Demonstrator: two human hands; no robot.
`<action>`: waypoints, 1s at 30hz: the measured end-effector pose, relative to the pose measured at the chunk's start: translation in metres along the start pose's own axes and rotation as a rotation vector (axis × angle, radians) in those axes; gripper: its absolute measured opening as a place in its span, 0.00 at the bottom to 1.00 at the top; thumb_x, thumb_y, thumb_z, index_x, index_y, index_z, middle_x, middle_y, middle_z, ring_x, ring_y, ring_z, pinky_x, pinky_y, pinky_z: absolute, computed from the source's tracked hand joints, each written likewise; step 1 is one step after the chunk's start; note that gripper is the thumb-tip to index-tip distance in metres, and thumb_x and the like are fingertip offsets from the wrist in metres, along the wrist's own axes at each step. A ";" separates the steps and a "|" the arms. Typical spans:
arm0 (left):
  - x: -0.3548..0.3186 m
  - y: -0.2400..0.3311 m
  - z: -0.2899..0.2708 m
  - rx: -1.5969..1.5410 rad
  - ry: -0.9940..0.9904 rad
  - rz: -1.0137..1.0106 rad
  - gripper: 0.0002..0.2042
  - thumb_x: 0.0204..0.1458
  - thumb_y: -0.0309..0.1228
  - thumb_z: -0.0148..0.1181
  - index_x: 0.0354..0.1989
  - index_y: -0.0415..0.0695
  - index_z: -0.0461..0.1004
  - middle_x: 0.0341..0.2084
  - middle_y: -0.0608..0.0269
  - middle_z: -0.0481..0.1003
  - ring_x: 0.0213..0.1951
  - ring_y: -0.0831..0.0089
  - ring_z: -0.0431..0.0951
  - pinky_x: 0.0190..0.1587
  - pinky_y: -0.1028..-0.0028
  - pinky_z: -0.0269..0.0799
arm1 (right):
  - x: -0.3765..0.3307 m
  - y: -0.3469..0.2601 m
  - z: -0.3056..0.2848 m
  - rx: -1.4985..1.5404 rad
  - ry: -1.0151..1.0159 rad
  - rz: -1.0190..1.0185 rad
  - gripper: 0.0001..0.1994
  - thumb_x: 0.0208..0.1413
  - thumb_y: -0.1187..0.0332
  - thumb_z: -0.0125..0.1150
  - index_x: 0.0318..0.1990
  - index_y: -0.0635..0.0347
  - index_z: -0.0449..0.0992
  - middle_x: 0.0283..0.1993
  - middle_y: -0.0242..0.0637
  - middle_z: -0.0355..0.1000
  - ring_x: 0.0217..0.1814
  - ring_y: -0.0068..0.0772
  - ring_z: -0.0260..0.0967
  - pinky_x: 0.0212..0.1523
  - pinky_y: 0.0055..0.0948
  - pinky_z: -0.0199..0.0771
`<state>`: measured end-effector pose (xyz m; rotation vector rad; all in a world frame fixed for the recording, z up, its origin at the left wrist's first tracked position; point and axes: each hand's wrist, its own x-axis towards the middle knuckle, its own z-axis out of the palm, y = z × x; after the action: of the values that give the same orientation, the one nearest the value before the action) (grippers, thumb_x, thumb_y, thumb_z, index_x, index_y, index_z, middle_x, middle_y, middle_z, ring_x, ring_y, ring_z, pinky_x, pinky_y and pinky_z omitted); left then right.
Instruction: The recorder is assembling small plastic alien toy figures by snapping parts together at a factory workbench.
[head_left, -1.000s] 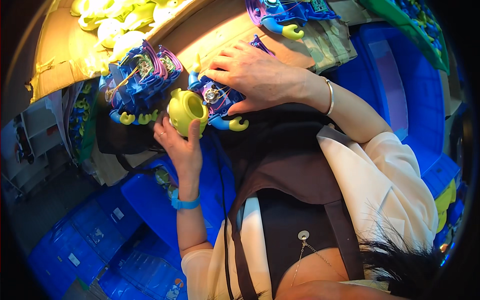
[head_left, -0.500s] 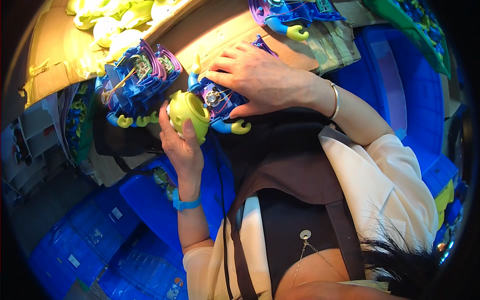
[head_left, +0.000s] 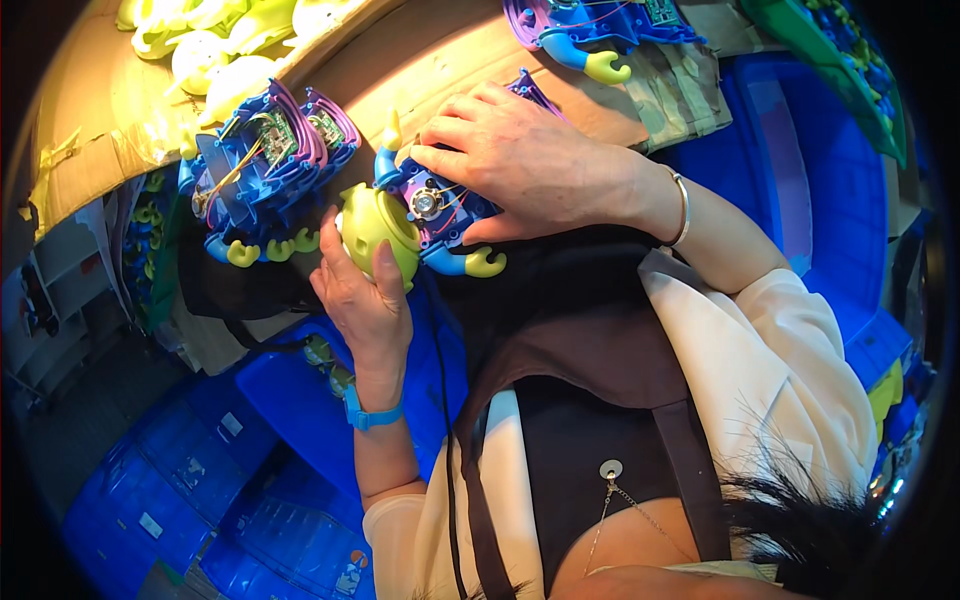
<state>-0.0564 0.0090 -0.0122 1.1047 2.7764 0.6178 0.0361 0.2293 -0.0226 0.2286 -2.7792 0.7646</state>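
Note:
My left hand (head_left: 365, 300) is closed around a hollow yellow-green toy head (head_left: 376, 226), thumb on the near side. The head's open end faces right, against a blue and purple toy body shell (head_left: 432, 203) with a round metal part, thin wires and blue arms ending in yellow-green claws. My right hand (head_left: 535, 165) lies over that shell and holds it, its fingers spread across the far part. The hand hides much of the shell. Where head and shell meet, I cannot tell whether they are joined.
Other open toy bodies (head_left: 275, 165) with circuit boards lie left of my hands; another toy body (head_left: 605, 30) is at the back. Yellow-green heads (head_left: 220, 50) fill a cardboard box at the far left. Blue bins (head_left: 190, 470) stand low at left, another blue bin (head_left: 830, 220) at right.
The toy head has turned and come up against the body shell, so its opening no longer shows. My right hand keeps its hold on the shell.

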 end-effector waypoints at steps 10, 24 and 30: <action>-0.004 -0.005 0.001 -0.055 -0.003 -0.029 0.32 0.60 0.54 0.45 0.61 0.39 0.60 0.46 0.49 0.74 0.49 0.56 0.72 0.53 0.61 0.59 | -0.014 -0.004 -0.035 -0.249 -0.167 0.034 0.45 0.33 0.53 0.76 0.61 0.61 0.62 0.60 0.43 0.64 0.64 0.43 0.60 0.64 0.40 0.58; 0.007 0.072 0.034 -0.321 0.390 0.265 0.08 0.48 0.20 0.64 0.37 0.37 0.78 0.29 0.53 0.75 0.31 0.59 0.77 0.34 0.66 0.74 | -0.018 0.007 -0.057 -0.287 -0.091 -0.068 0.40 0.31 0.66 0.78 0.57 0.63 0.66 0.55 0.45 0.63 0.60 0.46 0.61 0.63 0.39 0.59; 0.018 0.078 0.045 -0.351 0.358 0.202 0.04 0.49 0.21 0.62 0.34 0.38 0.78 0.29 0.53 0.75 0.31 0.58 0.77 0.33 0.66 0.73 | -0.020 0.006 -0.062 -0.096 -0.015 -0.098 0.42 0.30 0.69 0.79 0.59 0.58 0.65 0.57 0.47 0.60 0.60 0.52 0.60 0.62 0.43 0.62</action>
<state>-0.0099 0.0875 -0.0212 1.3054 2.6822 1.3893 0.0660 0.2689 0.0207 0.3510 -2.7863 0.6069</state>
